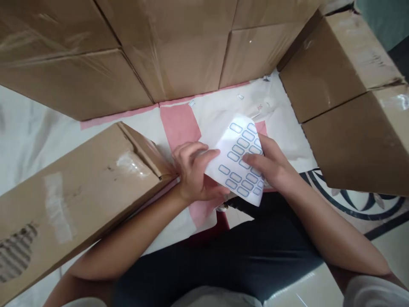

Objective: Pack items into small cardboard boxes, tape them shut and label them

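Note:
My left hand [193, 172] grips the left edge of a white sheet of blue-bordered label stickers [238, 151], fingers curled over it and thumb underneath. My right hand [270, 164] rests on the sheet's right side, its fingertips pinched on one label near the middle. The sheet is bent and held just above a pink and white cloth [179, 121] on the floor. A long cardboard box [76, 192] lies right beside my left hand, its open end flap touching my knuckles.
Taped cardboard boxes [166, 47] wall in the back, and two more [348, 94] stand at the right. Small peeled label bits [240, 97] lie on the cloth. My legs in dark trousers [249, 251] fill the bottom. A patterned floor [358, 204] shows at the right.

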`<state>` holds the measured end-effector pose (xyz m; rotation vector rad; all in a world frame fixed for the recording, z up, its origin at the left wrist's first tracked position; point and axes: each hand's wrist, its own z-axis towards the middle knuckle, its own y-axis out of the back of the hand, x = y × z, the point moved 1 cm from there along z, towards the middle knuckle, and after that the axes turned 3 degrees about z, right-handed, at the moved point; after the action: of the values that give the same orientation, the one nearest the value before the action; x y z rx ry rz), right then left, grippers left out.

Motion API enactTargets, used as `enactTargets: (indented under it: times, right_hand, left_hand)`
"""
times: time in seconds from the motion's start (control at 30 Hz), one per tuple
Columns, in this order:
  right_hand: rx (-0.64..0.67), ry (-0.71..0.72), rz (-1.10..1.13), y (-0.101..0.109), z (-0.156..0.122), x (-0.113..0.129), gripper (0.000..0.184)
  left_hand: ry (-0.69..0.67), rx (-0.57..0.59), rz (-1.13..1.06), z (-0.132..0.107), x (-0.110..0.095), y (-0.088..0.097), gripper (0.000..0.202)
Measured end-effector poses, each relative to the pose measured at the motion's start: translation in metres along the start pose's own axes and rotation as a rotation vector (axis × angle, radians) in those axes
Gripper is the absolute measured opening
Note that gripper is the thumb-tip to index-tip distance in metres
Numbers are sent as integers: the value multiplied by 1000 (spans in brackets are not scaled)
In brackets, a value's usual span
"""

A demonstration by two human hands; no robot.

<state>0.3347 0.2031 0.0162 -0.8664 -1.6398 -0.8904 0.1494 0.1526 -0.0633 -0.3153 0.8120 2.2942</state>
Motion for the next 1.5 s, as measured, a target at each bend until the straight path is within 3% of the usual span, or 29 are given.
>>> enactTargets:
  times: [0.17,0.4,0.57,0.73,1.13,1.33,1.5]
  right_hand:
    - [101,1,-21,-1,2,3,6]
    - [162,80,-147,-7,-3,5,4]
    - [218,96,-145,-6,-2,7,20]
    - [208,82,-178,-7,1,6,26]
    - [158,84,-196,-9,-1,3,22]
    - [102,81,-202,-9,-1,7,25]
    - [88,141,-191,-6,-1,9,21]
  left_hand:
    - [80,-16,109,4,-2,-1,48]
    - [68,34,17,4,0,-1,67]
    - [29,131,-20,6,-2,-1,56]
    - [4,146,49,6,-5,-2,33]
    - [11,188,-47,3,-5,-2,34]
    - [124,209,-72,4,-4,0,41]
    - [194,127,-51,6,-4,0,46]
